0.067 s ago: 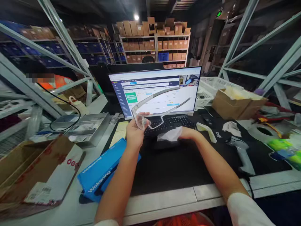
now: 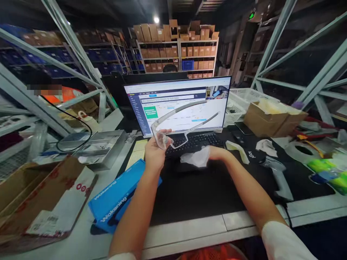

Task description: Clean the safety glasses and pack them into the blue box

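My left hand (image 2: 155, 153) is closed on a pair of glasses (image 2: 177, 109) with a clear, pale frame, pinching it by the lens at the left side. Both temples are unfolded and point away, in front of the monitor (image 2: 187, 90). To the right and lower, my right hand (image 2: 217, 153) grips a crumpled white tissue (image 2: 195, 157), apart from the glasses. The tissue hides its fingertips. Behind both hands lies a black keyboard (image 2: 202, 141).
A blue box (image 2: 119, 195) lies beside my left forearm, with an open cardboard carton (image 2: 48, 202) further left. At the right are a barcode scanner (image 2: 279, 180), a tape roll (image 2: 302, 150) and a brown box (image 2: 267, 119). A grey tray (image 2: 114, 148) stands at the left.
The tissue in my right hand hangs slightly lower and more spread. My left hand and the glasses stay almost still; the whole view shifts very slightly.
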Demonstrator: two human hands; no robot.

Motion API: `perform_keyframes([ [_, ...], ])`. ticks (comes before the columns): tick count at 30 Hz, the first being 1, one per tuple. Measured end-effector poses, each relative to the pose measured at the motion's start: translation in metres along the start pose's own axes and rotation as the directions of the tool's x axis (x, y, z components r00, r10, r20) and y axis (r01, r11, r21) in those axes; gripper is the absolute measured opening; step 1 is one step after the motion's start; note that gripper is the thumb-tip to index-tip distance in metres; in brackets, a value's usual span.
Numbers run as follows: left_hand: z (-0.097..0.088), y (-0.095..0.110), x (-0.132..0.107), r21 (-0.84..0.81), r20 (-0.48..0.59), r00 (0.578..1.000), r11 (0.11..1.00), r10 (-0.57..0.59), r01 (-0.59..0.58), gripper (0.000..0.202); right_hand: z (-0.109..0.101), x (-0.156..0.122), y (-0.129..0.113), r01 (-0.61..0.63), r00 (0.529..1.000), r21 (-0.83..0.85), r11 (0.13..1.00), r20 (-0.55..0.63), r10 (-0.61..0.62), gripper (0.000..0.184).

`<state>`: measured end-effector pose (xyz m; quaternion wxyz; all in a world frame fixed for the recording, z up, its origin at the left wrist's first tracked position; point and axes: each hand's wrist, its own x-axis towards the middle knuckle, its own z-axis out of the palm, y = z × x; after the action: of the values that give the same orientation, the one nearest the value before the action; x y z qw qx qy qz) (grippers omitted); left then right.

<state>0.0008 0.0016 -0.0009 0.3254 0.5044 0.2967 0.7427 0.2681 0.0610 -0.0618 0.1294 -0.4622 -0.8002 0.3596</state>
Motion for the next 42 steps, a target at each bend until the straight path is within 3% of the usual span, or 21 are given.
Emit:
perform_keyframes([
  [7,0.001,-0.006,-0.002,-0.014,0.010,1.000,1.000,-0.011,0.012,0.046,-0.011,-0.006,-0.008,-0.247,0.967,-0.006,0.969,-0.071,0.246,0.025],
  [11,0.002,-0.010,-0.002,-0.021,0.018,0.999,0.999,-0.029,0.030,0.048,-0.012,-0.008,-0.009,-0.301,0.953,-0.053,0.952,0.030,0.302,0.032],
  [16,0.005,-0.013,0.000,-0.014,0.003,0.999,0.999,-0.048,0.048,0.051,-0.007,-0.006,-0.008,-0.281,0.959,-0.112,0.953,0.010,0.284,0.012],
  [26,0.008,-0.013,0.002,-0.003,-0.026,0.998,0.998,-0.059,0.059,0.053,-0.009,-0.008,-0.017,-0.241,0.958,-0.332,0.912,0.072,0.279,0.019],
  [29,0.006,-0.014,0.003,0.002,-0.032,0.998,0.999,-0.048,0.048,0.052,-0.017,-0.012,-0.016,-0.233,0.970,-0.229,0.945,0.022,0.244,0.020],
  [31,0.005,-0.014,0.004,0.003,-0.030,0.998,0.999,-0.052,0.052,0.052,-0.021,-0.013,-0.015,-0.220,0.966,-0.113,0.969,-0.163,0.201,0.023],
  [33,0.005,-0.013,0.005,0.004,-0.027,0.998,0.998,-0.064,0.064,0.053,-0.021,-0.014,-0.017,-0.123,0.931,0.020,0.992,-0.345,0.122,0.027],
  [34,0.005,-0.013,0.005,0.003,-0.026,0.997,0.998,-0.070,0.070,0.053,-0.019,-0.015,-0.019,-0.053,0.923,0.091,0.994,-0.375,0.083,0.029],
  [36,0.005,-0.013,0.005,-0.003,-0.025,0.997,0.997,-0.077,0.077,0.054,-0.014,-0.016,-0.024,0.021,0.951,0.232,0.973,-0.304,0.052,0.040],
  [39,0.005,-0.013,0.004,-0.014,-0.018,0.997,0.997,-0.080,0.080,0.056,-0.003,-0.018,-0.030,-0.075,0.975,0.267,0.961,-0.180,0.126,0.072],
  [40,0.005,-0.013,0.003,-0.012,-0.007,0.996,0.996,-0.084,0.084,0.056,-0.001,-0.018,-0.032,-0.109,0.969,0.234,0.966,-0.193,0.156,0.074],
  [42,0.003,-0.015,0.003,0.003,0.048,0.993,0.994,-0.110,0.109,0.055,0.003,-0.017,-0.034,-0.137,0.957,0.152,0.979,-0.235,0.170,0.058],
])
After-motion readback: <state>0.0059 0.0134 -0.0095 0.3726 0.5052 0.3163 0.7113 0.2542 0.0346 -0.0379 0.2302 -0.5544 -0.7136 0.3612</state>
